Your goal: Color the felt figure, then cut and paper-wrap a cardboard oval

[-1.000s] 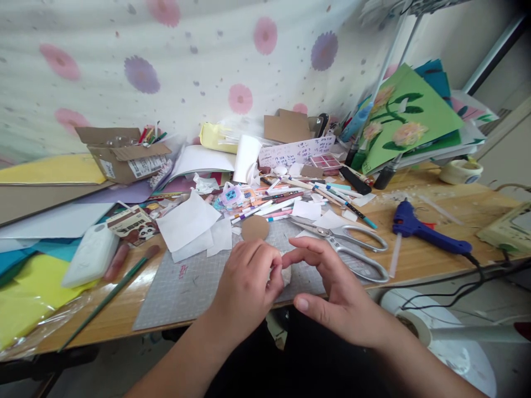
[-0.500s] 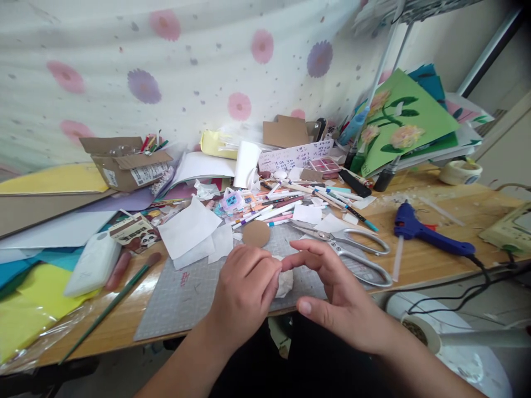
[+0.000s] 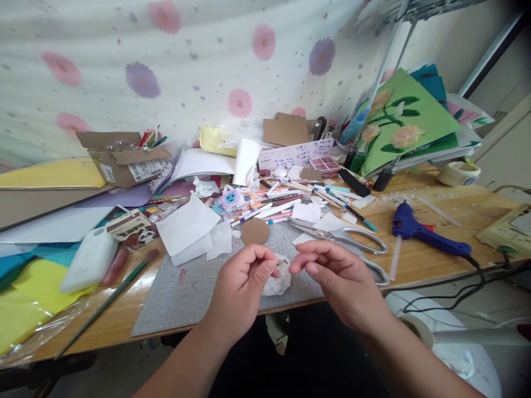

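My left hand (image 3: 243,284) is closed in a pinch over the front of the mat, thumb against the bent index finger. Whatever lies between those fingertips is too small to make out. Just behind them a crumpled piece of white paper (image 3: 279,283) rests on the grey cutting mat (image 3: 166,304), partly covered by the hand. My right hand (image 3: 342,276) hovers a short way to the right, fingers loosely bent and apart from the left hand, with nothing visible in it. A round brown cardboard disc (image 3: 255,232) lies beyond the left hand. Large metal scissors (image 3: 352,240) lie behind the right hand.
To the right is a blue glue gun (image 3: 427,229) with its cable. White paper sheets (image 3: 188,224) and a heap of markers (image 3: 277,207) spread across the back. At left are a green-handled brush (image 3: 108,301), a white case (image 3: 91,260) and a cardboard box (image 3: 124,160).
My hands have drawn apart; the left has turned and moved down-left, uncovering more of the crumpled paper. The right fingers have curled in, and thumb and fingers are closer together.
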`<state>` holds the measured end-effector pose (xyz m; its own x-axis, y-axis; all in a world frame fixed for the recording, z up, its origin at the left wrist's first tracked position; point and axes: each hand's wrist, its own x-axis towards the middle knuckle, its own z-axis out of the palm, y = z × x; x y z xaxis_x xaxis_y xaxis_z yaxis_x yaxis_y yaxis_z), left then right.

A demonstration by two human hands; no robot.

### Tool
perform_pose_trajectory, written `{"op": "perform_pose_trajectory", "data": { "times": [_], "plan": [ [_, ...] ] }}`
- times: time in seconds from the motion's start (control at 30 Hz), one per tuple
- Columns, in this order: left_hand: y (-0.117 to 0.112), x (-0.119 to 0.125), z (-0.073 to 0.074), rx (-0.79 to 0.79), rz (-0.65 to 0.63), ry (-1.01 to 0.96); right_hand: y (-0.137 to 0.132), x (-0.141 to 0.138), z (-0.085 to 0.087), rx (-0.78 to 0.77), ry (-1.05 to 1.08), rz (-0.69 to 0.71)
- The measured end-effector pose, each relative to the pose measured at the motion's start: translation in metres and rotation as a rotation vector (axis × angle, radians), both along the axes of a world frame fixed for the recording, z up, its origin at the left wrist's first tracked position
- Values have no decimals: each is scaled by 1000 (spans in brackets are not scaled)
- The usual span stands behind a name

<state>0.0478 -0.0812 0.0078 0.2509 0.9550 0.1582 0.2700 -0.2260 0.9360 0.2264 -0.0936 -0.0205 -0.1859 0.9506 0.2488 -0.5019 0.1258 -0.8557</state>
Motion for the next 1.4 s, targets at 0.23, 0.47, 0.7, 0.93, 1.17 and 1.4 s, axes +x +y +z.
{"op": "perform_pose_trajectory", "data": {
  "times": [0.23,0.47,0.7,0.93,1.17,1.4],
  "plan": [
    [-6,11,-1,-186,-32,-222,-5,-18,-2,-259,442,315],
    [-5,11,2,-75,105,-118,-13,-28,-8,-267,443,380],
    [-2,3,-1,-90,49,-124,-16,-25,-8,-296,516,466],
    [1,3,-12,-190,40,-389,-11,-19,-5,-99,346,158],
    [2,6,-14,-292,46,-468,9,-16,-2,362,-401,-218],
    [2,2,-11,-446,-91,-642,13,-26,-2,165,-64,132]
  ]
}}
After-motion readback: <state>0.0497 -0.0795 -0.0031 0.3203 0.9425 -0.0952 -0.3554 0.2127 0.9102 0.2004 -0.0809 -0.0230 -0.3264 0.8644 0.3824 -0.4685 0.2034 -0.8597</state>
